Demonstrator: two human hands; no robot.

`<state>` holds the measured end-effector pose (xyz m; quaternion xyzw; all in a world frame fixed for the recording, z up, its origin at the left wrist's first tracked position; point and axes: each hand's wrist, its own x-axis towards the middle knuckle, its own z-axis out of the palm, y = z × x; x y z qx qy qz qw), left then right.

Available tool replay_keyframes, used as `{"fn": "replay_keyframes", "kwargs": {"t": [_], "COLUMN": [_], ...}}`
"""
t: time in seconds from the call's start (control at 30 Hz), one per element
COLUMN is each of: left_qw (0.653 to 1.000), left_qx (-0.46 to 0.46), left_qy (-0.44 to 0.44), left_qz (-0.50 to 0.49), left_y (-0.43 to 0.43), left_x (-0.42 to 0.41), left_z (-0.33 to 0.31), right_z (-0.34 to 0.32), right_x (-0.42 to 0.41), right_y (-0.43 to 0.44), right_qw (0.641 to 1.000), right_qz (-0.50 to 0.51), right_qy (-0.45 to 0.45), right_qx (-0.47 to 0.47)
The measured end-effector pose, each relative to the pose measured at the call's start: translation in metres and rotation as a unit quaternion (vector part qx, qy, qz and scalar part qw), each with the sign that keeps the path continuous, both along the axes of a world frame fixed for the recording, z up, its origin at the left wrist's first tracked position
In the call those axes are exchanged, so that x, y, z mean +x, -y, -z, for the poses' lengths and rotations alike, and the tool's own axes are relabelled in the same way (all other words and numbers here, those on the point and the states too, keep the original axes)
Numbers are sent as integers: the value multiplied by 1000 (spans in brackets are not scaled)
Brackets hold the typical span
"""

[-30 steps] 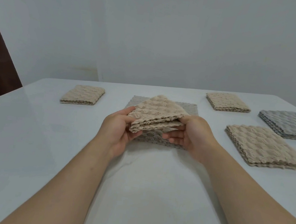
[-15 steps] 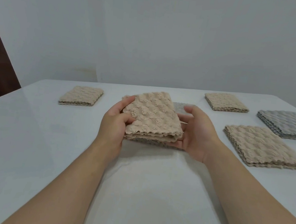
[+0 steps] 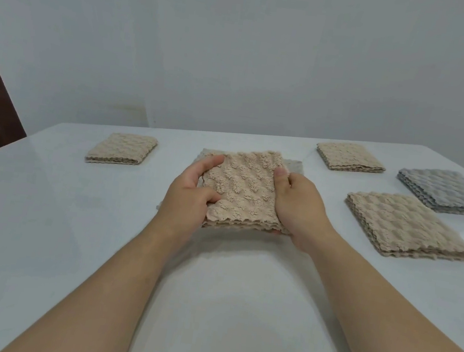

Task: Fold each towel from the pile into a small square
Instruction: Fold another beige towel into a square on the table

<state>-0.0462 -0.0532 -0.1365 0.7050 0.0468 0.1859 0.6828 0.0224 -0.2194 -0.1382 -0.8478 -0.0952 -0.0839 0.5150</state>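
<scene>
The folded beige towel (image 3: 242, 189) lies at the middle of the counter (image 3: 70, 228), over a flat grey towel (image 3: 294, 166). The left hand (image 3: 189, 197) grips its left edge and the right hand (image 3: 297, 211) its right edge, with fingers (image 3: 212, 161) curled round the edges and thumbs on top.

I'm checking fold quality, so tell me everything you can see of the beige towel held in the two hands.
The beige towel is a bumpy, fleecy-looking cloth folded into a near-square pad. Several wavy-edged layers show along its near side. It tilts toward the camera. The left hand grips its left edge and the right hand its right edge, thumbs on top. It sits over a flat greyish towel; whether the two touch cannot be told.
</scene>
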Motion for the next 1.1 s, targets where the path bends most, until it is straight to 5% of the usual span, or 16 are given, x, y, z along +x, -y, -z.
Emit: {"fn": "replay_keyframes", "kwargs": {"t": [0.17,0.37,0.47,0.63,0.77,1.1], "left_qw": [999,959,951,982,995,985], "left_qx": [-24,-237,-263,-160,-61,81], "left_qy": [-48,-148,-150,-81,-7,47], "left_qz": [-1,40,69,-63,-76,-144], "left_y": [1,-6,-6,-7,-4,-2], "left_x": [2,0,-2,2,0,-3], "left_z": [3,-6,-7,-1,-2,-1], "right_z": [1,-4,-3,-1,-8,-2], "right_x": [2,-3,-10,-10,-13,-15], "right_y": [1,-1,-5,-4,1,-8], "right_qw": [1000,999,995,995,994,993], "right_qz": [17,-22,-65,-96,-86,-43], "right_qy": [10,35,52,12,15,95], "right_qx": [-20,-5,-47,3,66,63]}}
